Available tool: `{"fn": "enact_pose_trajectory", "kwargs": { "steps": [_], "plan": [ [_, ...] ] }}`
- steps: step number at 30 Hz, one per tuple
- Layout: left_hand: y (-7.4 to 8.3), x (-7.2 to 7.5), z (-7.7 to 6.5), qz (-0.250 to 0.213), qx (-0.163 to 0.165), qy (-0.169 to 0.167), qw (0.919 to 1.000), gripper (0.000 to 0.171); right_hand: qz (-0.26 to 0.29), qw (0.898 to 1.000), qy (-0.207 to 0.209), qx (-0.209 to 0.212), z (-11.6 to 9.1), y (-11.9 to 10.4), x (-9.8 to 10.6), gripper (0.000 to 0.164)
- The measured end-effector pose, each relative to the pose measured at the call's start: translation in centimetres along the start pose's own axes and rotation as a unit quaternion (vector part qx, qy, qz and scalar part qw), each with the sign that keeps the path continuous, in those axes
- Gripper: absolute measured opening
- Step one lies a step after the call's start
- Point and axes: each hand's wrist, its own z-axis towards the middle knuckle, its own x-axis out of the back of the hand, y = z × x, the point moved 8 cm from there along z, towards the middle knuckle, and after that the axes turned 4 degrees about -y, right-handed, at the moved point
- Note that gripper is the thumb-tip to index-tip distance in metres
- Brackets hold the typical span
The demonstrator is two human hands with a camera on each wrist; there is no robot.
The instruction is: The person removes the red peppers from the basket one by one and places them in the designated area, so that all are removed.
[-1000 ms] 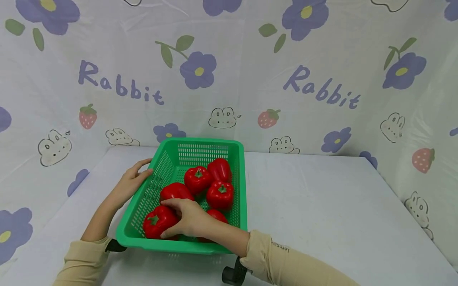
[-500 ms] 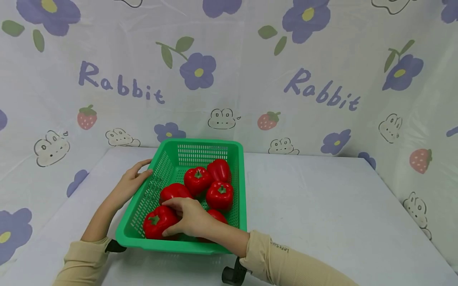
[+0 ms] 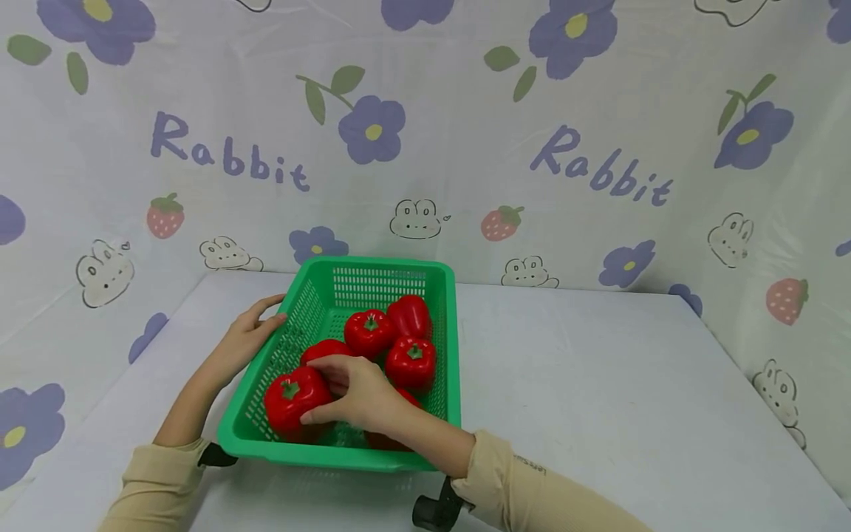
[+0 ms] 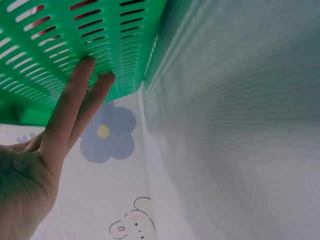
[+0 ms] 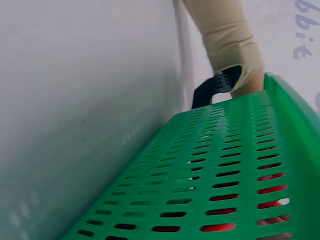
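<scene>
A green slotted plastic basket [image 3: 332, 459] stands on the table with several glossy red bell peppers inside. My right hand [image 3: 364, 395] reaches over its near right side and grips the near-left bell pepper [image 3: 291, 406], thumb at its near side, fingers behind. In the right wrist view the basket's wall [image 5: 200, 175] hides most of that hand. My left hand [image 3: 244, 340] touches the basket's left rim; the left wrist view shows straight fingers [image 4: 67, 105] against the outer wall. Another pepper [image 3: 326, 350] lies just behind the gripped one, partly covered by my right hand.
A white-covered table [image 3: 585, 399] extends to the right of the basket. Behind it hangs a curtain [image 3: 465, 148] printed with flowers and rabbits. Three peppers, including the upright pepper [image 3: 411, 363], sit at the back right inside the basket; one more [image 3: 385, 441] shows under my right forearm.
My right hand has risen slightly, and the gripped bell pepper has come up and tilted with it, covering more of the pepper behind. The left hand and basket have stayed in place.
</scene>
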Motion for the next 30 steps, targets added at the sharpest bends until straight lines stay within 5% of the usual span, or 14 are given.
{"fn": "enact_pose_trajectory", "kwargs": {
  "steps": [30],
  "plan": [
    [0.2,0.1,0.1,-0.003,-0.002,-0.002,1.0000,0.059,0.113,0.992,0.060,0.017,-3.2,-1.5,5.9,0.062]
  ]
}}
